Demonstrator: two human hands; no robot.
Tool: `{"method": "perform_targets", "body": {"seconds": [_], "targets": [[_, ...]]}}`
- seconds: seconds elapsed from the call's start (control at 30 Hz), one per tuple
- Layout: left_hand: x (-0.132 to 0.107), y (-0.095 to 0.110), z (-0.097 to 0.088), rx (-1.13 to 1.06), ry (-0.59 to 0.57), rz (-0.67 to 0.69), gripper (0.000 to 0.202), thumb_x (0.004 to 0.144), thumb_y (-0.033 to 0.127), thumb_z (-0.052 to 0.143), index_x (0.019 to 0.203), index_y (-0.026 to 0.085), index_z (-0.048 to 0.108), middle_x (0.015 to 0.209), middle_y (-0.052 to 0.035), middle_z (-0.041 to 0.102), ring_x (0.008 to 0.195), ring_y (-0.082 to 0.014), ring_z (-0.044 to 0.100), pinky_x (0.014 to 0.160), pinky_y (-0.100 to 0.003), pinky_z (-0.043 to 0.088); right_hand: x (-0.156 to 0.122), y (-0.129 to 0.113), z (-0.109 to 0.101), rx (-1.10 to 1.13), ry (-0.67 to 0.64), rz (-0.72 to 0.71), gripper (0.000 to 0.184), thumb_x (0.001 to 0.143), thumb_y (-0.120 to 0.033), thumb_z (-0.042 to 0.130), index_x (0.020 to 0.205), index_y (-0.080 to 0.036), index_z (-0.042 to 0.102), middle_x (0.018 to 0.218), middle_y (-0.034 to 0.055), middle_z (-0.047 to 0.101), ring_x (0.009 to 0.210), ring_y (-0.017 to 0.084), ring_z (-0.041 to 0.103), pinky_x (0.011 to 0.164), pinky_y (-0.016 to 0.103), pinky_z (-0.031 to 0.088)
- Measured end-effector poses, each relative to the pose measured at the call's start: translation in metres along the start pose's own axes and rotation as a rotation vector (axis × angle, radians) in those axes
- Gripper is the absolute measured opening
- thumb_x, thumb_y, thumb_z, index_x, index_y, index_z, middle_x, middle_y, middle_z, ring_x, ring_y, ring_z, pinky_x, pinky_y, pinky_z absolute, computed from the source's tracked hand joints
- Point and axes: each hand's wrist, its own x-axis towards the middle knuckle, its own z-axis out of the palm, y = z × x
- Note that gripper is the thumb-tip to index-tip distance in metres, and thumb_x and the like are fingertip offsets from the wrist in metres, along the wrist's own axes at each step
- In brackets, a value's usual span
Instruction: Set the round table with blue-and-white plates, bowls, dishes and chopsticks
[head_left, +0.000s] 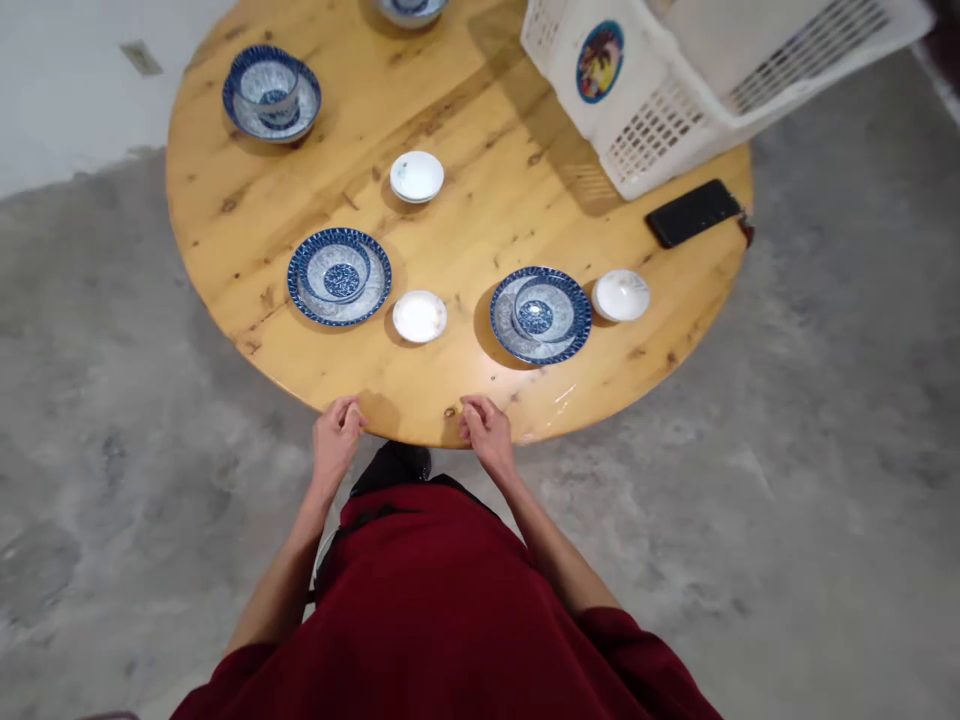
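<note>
Both hands are at the near edge of a round wooden table [465, 235]. My left hand [337, 432] has its fingers curled in, with nothing showing in them. Loosely closed too, my right hand [487, 430] appears to hold nothing. Beyond the left one lies a blue-and-white plate [367, 305] with a patterned bowl [341, 275] on it. Another blue-rimmed plate [504, 325], also bearing a bowl [538, 312], sits past the right hand. Between these settings is a small white dish [419, 316]. A small white bowl [621, 296] stands just right of the second plate.
A white plastic basket [645, 95] stands at the back right, with a black phone [694, 213] in front of it. Small white dishes [417, 176] sit mid-table. At the far left is a plate with a glossy bowl [270, 92]; another blue-and-white dish [411, 8] is cut off above.
</note>
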Motion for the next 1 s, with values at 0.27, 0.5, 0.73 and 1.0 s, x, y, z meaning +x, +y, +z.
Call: {"method": "perform_targets", "body": {"seconds": [0.27,0.5,0.73,1.0], "targets": [[-0.085,-0.013,-0.007,0.054,-0.075,0.054,0.033,0.087,0.048,0.052,0.099,0.021,0.067,0.069,0.0006,0.068,0.058,-0.0164,0.062,0.063,-0.028,0.051,-0.056,0.045,-0.013,0.088,0.033,-0.039,0.042,0.081,-0.05,0.055,0.103,-0.017,0.068,0.069,0.0009,0.067,0.051,0.015,0.058,0.052,0.028,0.049],[-0.102,-0.027,-0.028,0.103,-0.068,0.091,0.034,0.088,0.048,0.05,0.1,0.021,0.067,0.071,-0.001,0.072,0.061,-0.0181,0.066,0.065,-0.029,0.053,-0.084,0.055,-0.005,0.108,0.039,-0.033,0.041,0.077,-0.052,0.056,0.098,-0.019,0.069,0.07,0.0023,0.068,0.052,0.016,0.058,0.051,0.029,0.049],[-0.06,-0.035,-0.079,0.18,-0.125,0.208,0.034,0.09,0.045,0.049,0.106,0.023,0.068,0.076,-0.0011,0.075,0.065,-0.0188,0.07,0.07,-0.029,0.053,-0.09,0.051,0.033,0.143,0.161,0.036,0.048,0.069,-0.056,0.06,0.095,-0.016,0.068,0.066,0.0027,0.067,0.049,0.017,0.057,0.049,0.03,0.046],[0.002,-0.089,-0.214,0.168,-0.022,0.163,0.048,0.087,0.058,0.047,0.11,0.021,0.067,0.083,-0.0047,0.076,0.073,-0.0227,0.073,0.075,-0.034,0.054,-0.086,-0.011,0.162,0.181,0.093,-0.004,0.047,0.067,-0.055,0.059,0.092,-0.016,0.067,0.065,0.0,0.066,0.047,0.013,0.055,0.047,0.025,0.043]]}}
